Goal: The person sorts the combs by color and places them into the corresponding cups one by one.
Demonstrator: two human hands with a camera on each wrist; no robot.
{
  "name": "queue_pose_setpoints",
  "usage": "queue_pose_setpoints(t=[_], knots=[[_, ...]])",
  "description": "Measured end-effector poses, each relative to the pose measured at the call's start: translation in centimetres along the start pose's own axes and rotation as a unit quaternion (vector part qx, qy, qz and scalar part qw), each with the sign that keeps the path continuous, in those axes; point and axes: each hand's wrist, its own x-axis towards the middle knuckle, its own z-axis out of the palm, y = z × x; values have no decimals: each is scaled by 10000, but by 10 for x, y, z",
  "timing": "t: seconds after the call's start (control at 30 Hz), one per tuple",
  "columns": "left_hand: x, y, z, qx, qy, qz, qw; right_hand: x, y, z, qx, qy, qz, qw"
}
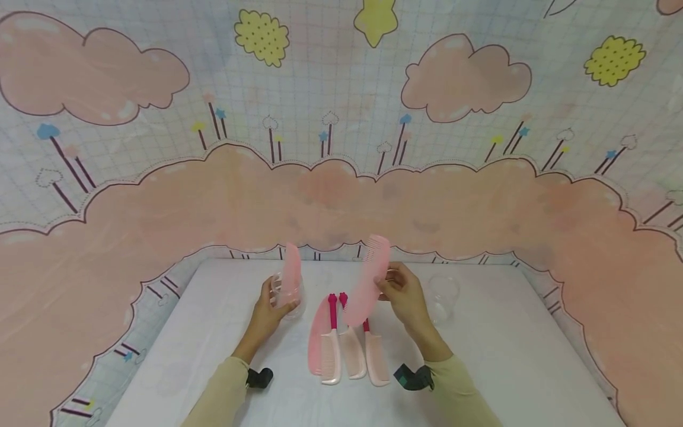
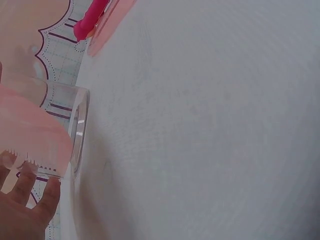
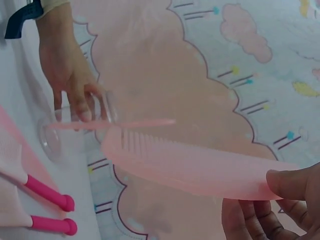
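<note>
Sleeves and wrist-worn cameras are seen nearest the head view, above the white bench [image 1: 507, 356]. On the bench, between the two forearms, a row of combs [image 1: 347, 350] is laid with dark pink handles pointing away from the person. Left of that row, a clear cup [image 1: 288, 293] is steadied by the left hand [image 1: 267, 314], whose fingers are curled round its wall; a pink comb [image 1: 291, 274] is stood in it, long axis near upright, upper end leaning slightly away. Right of the row, a second pink comb [image 1: 368, 287] is pinched at its lower half by the right hand [image 1: 405, 296], thumb on one face, fingers behind. Its long axis is tilted, upper end up and to the right, teeth facing left. Further right, another clear cup [image 1: 443, 296] is left untouched.

The light cup could probably be tipped if the held comb were knocked against its rim or against the standing comb; the shallow pinch could also let the comb slip.
</note>
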Motion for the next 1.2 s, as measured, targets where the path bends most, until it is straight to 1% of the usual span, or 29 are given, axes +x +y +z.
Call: queue_pose_setpoints(t=[0.2, 0.43, 0.67, 0.73, 0.9, 1.2], knots=[[1, -2, 0, 31, 10, 9, 10000, 1, -9, 11, 210, -109, -112, 9997], [0, -1, -1, 4, 15, 42, 10000, 2, -21, 21, 138, -239, -326, 9991], [0, -2, -1, 35, 115, 176, 9998, 5, -35, 31, 110, -339, -688, 9970], [0, -2, -1, 31, 90, 131, 9999, 6, -38, 34, 105, -328, -771, 9964], [2, 0, -2, -24, -47, -60, 10000, 8, -46, 44, 327, -264, -866, 9954], [1, 2, -3, -104, -36, -23, 9999, 12, -52, 62, 492, -168, -1022, 9934]])
